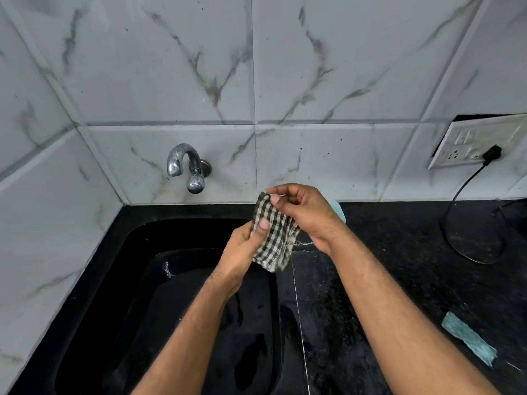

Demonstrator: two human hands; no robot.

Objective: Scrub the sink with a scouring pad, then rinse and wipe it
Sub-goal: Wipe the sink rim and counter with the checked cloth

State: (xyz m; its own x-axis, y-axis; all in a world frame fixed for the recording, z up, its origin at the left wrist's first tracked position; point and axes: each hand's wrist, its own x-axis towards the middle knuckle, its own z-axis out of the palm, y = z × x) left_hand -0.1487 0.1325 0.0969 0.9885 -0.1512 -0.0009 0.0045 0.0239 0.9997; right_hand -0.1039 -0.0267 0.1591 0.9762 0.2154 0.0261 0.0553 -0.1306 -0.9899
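The black rectangular sink [159, 295], set into the black speckled stone table [399, 252], lies below a curved chrome tap [186, 166] on the grey-veined white tiled wall [313, 81]. Above the sink's right rim, both hands hold a folded black-and-white checked cloth [272, 238]. The left hand [242, 252] grips its lower part, thumb pressed on the front. The right hand [305, 212] pinches its upper edge with curled fingers. A teal scouring pad [469, 337] lies on the table at the right, well apart from the hands. A black plug [492, 153] sits in the white wall socket [473, 143].
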